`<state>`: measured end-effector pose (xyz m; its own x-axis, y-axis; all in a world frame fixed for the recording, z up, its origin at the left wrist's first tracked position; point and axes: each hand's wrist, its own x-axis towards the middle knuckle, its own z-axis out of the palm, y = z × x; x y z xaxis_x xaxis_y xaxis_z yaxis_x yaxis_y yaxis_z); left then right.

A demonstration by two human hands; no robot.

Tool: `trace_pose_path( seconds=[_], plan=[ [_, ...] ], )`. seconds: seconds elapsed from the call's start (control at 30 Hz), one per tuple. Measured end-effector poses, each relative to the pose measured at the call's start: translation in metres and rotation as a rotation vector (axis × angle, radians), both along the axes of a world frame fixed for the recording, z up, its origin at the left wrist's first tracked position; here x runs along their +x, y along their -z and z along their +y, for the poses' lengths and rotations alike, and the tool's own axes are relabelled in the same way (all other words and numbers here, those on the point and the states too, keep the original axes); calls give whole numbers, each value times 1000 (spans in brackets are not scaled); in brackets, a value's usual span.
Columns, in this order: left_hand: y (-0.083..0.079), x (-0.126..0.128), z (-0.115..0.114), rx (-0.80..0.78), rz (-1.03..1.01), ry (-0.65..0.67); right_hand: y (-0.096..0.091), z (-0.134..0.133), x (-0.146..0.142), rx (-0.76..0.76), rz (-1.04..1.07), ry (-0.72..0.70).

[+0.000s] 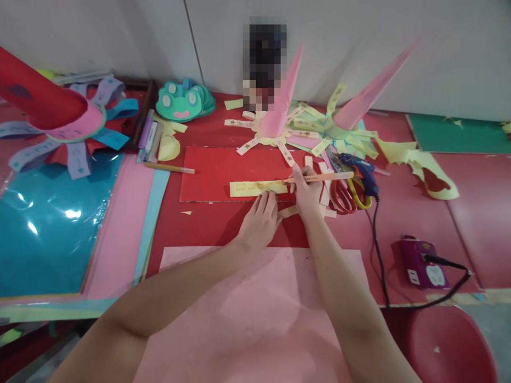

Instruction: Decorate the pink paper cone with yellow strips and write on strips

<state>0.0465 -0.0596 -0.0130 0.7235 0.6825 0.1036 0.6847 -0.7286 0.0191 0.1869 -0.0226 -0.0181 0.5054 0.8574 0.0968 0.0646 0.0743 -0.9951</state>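
Observation:
My right hand (308, 198) grips an orange marker (333, 176), its tip at the right end of a yellow paper strip (251, 189). Rows of orange writing run along the strip, too small to read. The fingers of my left hand (260, 217) are stretched out flat and press the strip's lower edge. Beneath the strip lies a red board (209, 173). Partly hidden by my right hand are several pale paper strips (324, 194). Close to the right of that hand are red-handled scissors (342, 197).
Behind the board stand two pink paper cones (281, 101) with paper strips around their bases. A blue glue gun (364, 173) trails a black cord to a purple power box (425, 263). Frog cutouts (181, 102), a red cone (51, 96) and another marker (170, 168) are leftward.

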Motion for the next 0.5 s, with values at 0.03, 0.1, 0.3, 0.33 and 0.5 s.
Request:
trace_pose_path(
  seconds=[0.03, 0.1, 0.3, 0.33, 0.5],
  plan=[
    [0, 0, 0, 5, -5, 11, -1, 0, -2, -10, -13, -5],
    [0, -1, 1, -4, -25, 22, -3, -2, -4, -30, -42, -34],
    [-6, -3, 5, -90, -66, 33, -5, -8, -8, -16, -171, -78],
    [-6, -3, 5, -79, -67, 37, -5, -9, -8, -21, -197, -95],
    [-6, -6, 8, -36, -116, 44, -2, -9, -7, -42, -273, -145]
  ],
)
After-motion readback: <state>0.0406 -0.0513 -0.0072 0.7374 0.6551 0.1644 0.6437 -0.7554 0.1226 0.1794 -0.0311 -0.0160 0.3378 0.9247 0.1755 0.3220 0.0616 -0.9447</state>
